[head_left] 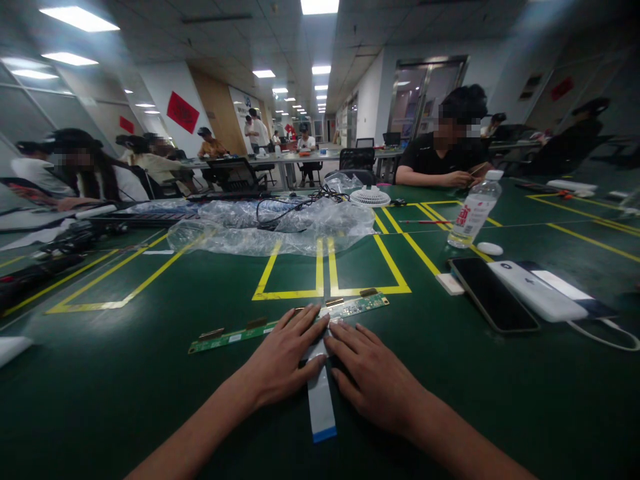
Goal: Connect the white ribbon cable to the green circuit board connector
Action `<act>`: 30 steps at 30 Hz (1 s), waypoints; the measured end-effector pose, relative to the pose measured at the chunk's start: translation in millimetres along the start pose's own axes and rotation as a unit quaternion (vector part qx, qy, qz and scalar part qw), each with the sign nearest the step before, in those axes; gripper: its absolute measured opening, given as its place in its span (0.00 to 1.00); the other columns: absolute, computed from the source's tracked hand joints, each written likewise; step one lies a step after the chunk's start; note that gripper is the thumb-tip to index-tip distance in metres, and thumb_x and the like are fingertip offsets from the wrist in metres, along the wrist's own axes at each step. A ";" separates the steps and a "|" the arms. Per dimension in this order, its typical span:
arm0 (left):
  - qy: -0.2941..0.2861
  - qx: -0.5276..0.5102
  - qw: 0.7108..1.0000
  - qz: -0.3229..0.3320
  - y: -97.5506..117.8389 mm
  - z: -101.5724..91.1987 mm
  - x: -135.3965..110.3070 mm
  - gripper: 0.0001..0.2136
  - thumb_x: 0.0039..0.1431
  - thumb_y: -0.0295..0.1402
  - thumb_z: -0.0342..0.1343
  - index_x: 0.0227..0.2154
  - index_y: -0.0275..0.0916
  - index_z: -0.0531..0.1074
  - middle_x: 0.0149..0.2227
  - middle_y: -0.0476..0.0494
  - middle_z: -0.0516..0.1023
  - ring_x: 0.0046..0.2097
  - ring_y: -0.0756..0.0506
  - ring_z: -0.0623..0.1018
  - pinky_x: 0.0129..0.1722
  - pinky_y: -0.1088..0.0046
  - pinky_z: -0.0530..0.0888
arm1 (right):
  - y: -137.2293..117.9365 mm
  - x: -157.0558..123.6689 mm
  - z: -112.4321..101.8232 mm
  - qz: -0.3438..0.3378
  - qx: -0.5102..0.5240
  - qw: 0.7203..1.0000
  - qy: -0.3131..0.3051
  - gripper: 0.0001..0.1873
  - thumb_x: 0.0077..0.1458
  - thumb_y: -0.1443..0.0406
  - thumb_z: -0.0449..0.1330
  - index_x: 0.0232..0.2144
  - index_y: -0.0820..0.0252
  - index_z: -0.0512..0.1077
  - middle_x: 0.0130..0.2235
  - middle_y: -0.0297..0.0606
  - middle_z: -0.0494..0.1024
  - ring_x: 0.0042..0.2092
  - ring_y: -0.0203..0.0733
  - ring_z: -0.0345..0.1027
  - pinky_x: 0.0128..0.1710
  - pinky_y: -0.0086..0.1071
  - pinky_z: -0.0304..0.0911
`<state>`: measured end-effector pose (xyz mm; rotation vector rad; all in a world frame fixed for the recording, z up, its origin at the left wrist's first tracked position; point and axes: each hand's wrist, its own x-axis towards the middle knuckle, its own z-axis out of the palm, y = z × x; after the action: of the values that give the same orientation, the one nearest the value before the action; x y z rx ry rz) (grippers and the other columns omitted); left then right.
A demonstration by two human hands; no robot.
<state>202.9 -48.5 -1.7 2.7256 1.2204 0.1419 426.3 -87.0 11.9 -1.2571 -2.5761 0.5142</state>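
A long, narrow green circuit board (227, 339) lies at a slant on the green table in front of me. A white flat ribbon cable (321, 401) with a blue end runs from the board's middle toward me. My left hand (290, 357) lies over the board and the cable's left side, fingers stretched forward, thumb across the cable. My right hand (373, 370) rests on the right, fingers extended, its fingertips at the cable's upper end. The joint between cable and board is mostly hidden under my fingertips.
Crumpled clear plastic wrap (280, 223) with black cables lies beyond the board. To the right are a bottle (475, 210), a black phone (493, 293) and a white phone (537, 290) with a cord. A co-worker in black (445, 150) sits across the table.
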 end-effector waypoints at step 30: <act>0.012 -0.005 1.000 -0.001 -1.8 2.4 -0.5 0.30 0.70 0.48 0.42 0.70 0.42 0.47 0.72 0.42 0.46 0.71 0.42 0.48 0.69 0.55 0.48 | 5.0 2.4 -4.9 -0.041 -0.013 0.998 0.043 0.23 0.65 0.63 0.51 0.60 0.64 0.66 0.64 0.48 0.65 0.65 0.49 0.55 0.66 0.47 0.47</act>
<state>201.7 -47.9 -4.3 2.7219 1.2246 0.1796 430.2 -81.3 14.5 -1.1501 -2.5568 0.4036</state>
